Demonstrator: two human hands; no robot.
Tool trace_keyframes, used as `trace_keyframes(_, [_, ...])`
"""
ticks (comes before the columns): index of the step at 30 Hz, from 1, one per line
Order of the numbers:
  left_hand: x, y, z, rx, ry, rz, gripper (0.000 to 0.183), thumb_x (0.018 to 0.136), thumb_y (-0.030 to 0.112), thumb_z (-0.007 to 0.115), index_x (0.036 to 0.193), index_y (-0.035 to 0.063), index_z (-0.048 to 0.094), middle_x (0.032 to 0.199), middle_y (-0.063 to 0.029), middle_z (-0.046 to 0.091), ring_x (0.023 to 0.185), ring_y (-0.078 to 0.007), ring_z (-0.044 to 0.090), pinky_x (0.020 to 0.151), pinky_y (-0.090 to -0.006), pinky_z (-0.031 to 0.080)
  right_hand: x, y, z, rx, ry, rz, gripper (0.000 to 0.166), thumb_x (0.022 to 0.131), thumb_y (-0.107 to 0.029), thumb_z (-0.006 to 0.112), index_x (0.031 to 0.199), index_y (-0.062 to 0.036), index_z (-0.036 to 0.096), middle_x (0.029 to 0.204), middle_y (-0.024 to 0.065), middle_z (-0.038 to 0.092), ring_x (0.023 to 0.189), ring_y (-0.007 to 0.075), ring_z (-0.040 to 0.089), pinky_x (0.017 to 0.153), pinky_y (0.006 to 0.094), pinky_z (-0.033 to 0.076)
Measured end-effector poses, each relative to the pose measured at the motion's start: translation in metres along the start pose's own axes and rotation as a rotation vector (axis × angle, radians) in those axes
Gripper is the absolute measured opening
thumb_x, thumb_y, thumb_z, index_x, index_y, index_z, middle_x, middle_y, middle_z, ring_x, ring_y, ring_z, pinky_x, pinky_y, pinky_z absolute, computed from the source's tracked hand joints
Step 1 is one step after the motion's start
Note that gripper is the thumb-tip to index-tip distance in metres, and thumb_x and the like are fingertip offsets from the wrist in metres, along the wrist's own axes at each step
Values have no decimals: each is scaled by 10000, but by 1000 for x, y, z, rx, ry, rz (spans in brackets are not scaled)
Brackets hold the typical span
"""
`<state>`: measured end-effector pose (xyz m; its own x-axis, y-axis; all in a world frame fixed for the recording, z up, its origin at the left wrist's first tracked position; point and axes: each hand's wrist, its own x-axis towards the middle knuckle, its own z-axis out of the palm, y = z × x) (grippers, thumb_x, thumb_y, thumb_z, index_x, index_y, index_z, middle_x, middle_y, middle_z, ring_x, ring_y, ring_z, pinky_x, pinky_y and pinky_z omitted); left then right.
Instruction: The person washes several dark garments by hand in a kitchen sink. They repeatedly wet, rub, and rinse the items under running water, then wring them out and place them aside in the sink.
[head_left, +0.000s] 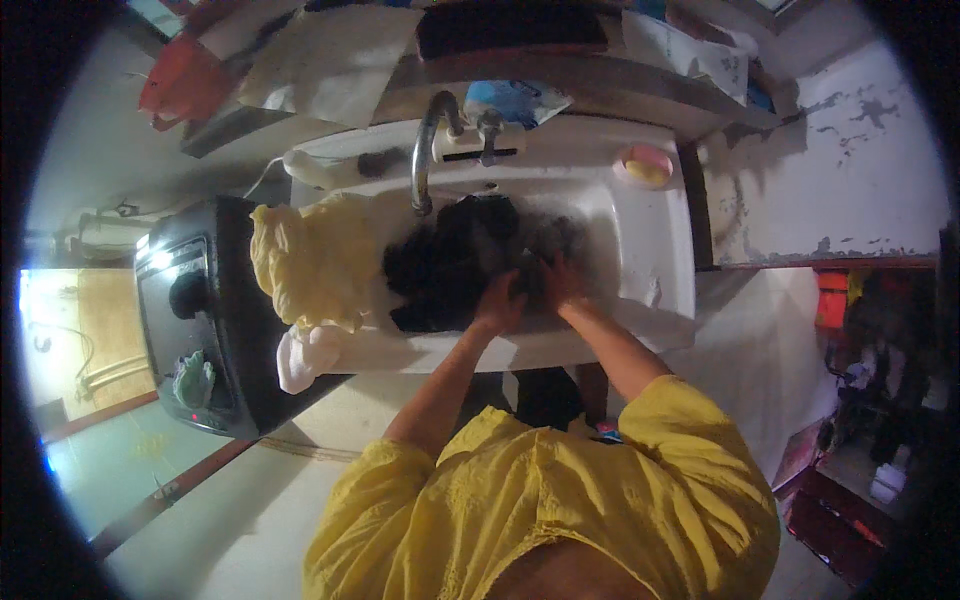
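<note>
A wet dark cloth (442, 262), apparently a garment, lies bunched in the basin of a white sink (656, 240). My left hand (501, 301) is closed on a fold of it near the basin's front side. Just to the right, my right hand (562, 283) grips the same cloth, its fingertips partly hidden in the dark folds. A small pale patch shows beside the right fingertips. Above the cloth curves a metal faucet spout (421, 161), with its tap handle (490, 135) at the sink's back.
A pale yellow cloth (311, 262) drapes over the sink's left side, with a white cloth (304, 356) below it. A black washing machine (232, 315) stands at left. A pink soap dish (651, 157) with yellow soap sits back right. Behind are a blue packet (514, 101) and a shelf (480, 71).
</note>
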<state>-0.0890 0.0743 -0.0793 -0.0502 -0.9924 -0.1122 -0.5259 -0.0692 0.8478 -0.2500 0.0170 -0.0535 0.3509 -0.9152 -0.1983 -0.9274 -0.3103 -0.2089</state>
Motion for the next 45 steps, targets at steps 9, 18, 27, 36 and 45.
trace_keyframes(9, [18,30,-76,-1522,-228,-443,486,904,433,429,1238,85,485,1249,-90,513,1158,-241,457,1014,-441,313,-5,-19,-107,1599,-395,279,409,751,-257,631,1119,-86,587,1052,75,599,972,188,529,831,355,429])
trace_keyframes(18, [45,97,-91,-715,66,-110,385,839,328,549,1086,35,591,1033,-93,630,920,-272,601,807,-378,476,-39,-34,-166,2089,-369,617,456,787,-386,596,1149,-112,561,1185,59,557,1086,205,523,898,357,441])
trace_keyframes(27, [-6,196,-57,198,-126,-212,551,652,451,694,960,-1,625,873,-216,640,839,-389,612,724,-431,489,-25,-4,-37,1375,87,-136,471,866,-427,521,1216,-114,482,1128,35,538,1023,184,519,912,353,421])
trace_keyframes(36, [52,84,-74,-687,-2,-232,653,802,350,643,1295,13,380,1265,-156,473,1159,-265,459,939,-360,386,0,-20,-68,1909,-426,548,427,886,-445,491,1150,-114,544,1084,11,599,974,167,577,854,357,479])
trace_keyframes(45, [22,136,-72,-378,142,-121,362,719,244,705,1003,36,621,1005,-128,636,921,-238,609,731,-332,484,-42,-27,-104,2563,-379,362,498,868,-483,484,1192,-108,531,1117,61,589,1006,222,571,894,396,468])
